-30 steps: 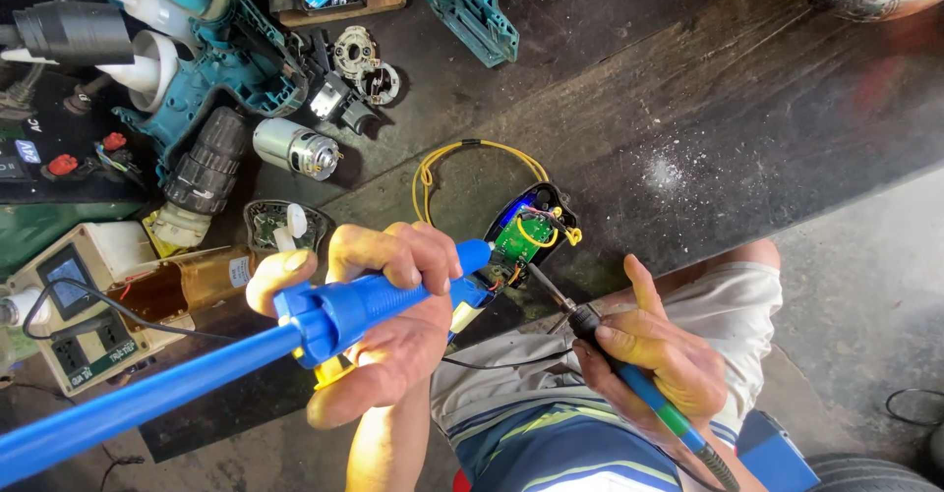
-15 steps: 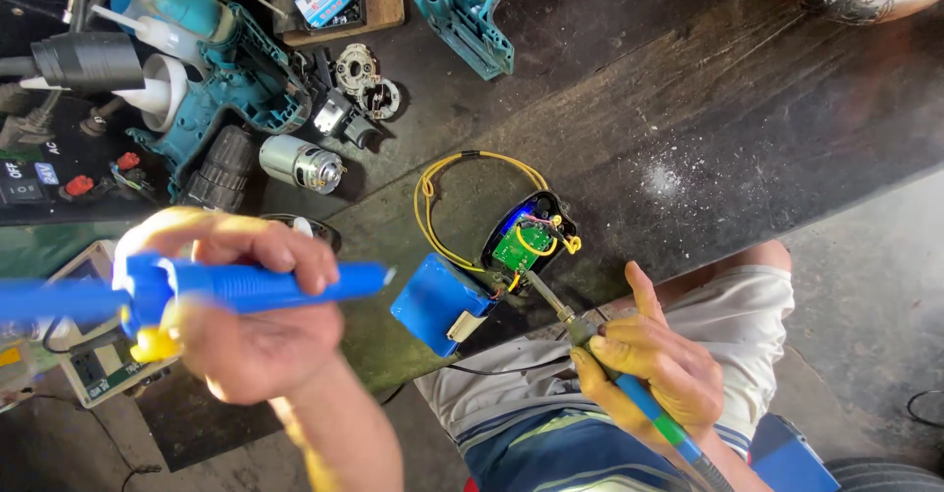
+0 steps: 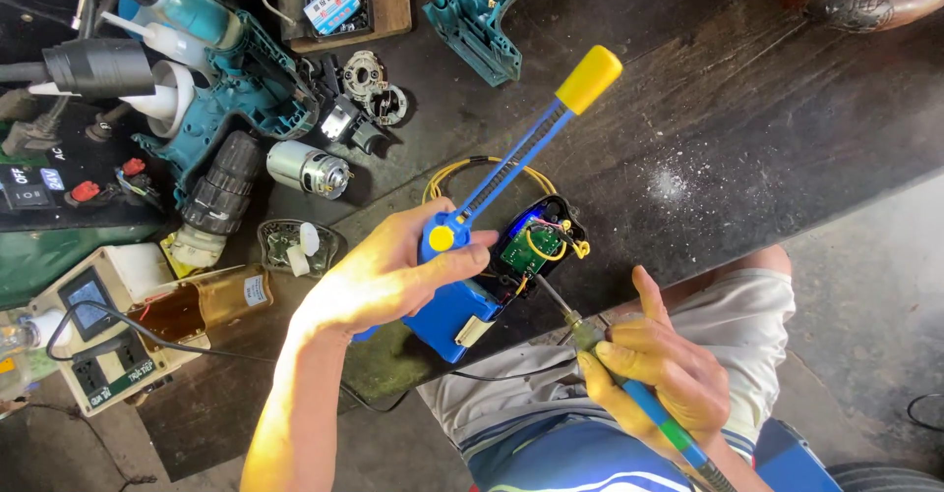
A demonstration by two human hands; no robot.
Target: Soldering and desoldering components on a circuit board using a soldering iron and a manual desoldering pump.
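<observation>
**Soldering at an opened device, one tool in each hand**

A small green circuit board [image 3: 518, 248] sits in an opened black casing [image 3: 551, 219] near the front edge of my dark desk [image 3: 747, 128], with yellow wires [image 3: 462, 168] looping out behind it and a blue battery-like block [image 3: 450, 317] touching its near end. My right hand [image 3: 654, 374] is closed around the blue and green handle of a soldering iron [image 3: 590, 340], held like a pen so that its metal tip angles up and left to the near edge of the board. My left hand [image 3: 393, 276] is wrapped around the barrel of a blue desoldering pump [image 3: 511, 163], thumb by its yellow button; the pump's yellow-capped plunger points up and away, and its nozzle end, hidden under my fingers, seems to sit just beside the board, probably to keep it close to the joint.

Further left lie a small silver motor [image 3: 307, 170], a drill chuck [image 3: 224, 189], a teal drill housing [image 3: 246, 94] and a beige power meter [image 3: 93, 335]. A second teal shell half [image 3: 482, 15] lies at the top.
</observation>
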